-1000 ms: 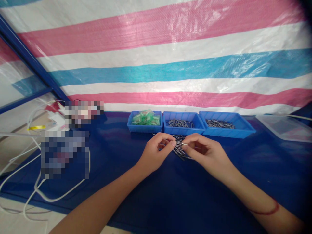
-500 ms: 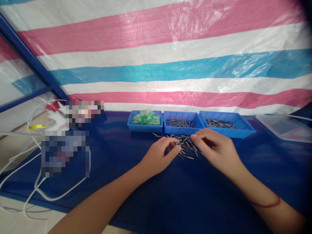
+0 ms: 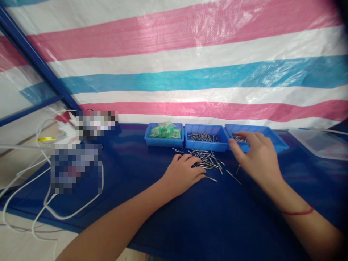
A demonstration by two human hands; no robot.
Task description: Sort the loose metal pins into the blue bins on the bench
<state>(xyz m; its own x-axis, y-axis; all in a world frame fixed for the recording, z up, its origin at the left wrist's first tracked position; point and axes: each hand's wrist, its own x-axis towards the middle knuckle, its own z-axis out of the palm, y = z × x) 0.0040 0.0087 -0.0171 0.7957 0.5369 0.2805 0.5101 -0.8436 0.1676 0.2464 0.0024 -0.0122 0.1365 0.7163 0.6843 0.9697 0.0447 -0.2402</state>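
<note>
A loose pile of thin metal rods (image 3: 210, 159) lies on the blue table in front of the bins; their exact kind is too small to tell. My left hand (image 3: 186, 172) rests at the pile's left side, palm down with fingers apart, covering some rods. Raised by the front of the right blue bin (image 3: 277, 141), my right hand (image 3: 259, 156) has thumb and fingers apart and nothing visible between them. It hides much of that bin's small metal pieces (image 3: 239, 137). Two rods lie apart between the pile and my right hand, one being a single rod (image 3: 233, 177).
The middle blue bin (image 3: 206, 146) contains metal rods, and the left blue bin (image 3: 164, 142) green plastic packets (image 3: 165, 131). A clear plastic tray (image 3: 320, 145) sits at far right. White cables (image 3: 67, 217) loop at left. Striped sheeting (image 3: 174, 79) hangs behind the table (image 3: 217, 217).
My right hand has moved right and opened, from the pile to the right bin. My left hand has spread its fingers over the pile. Rods now lie apart at the pile's right.
</note>
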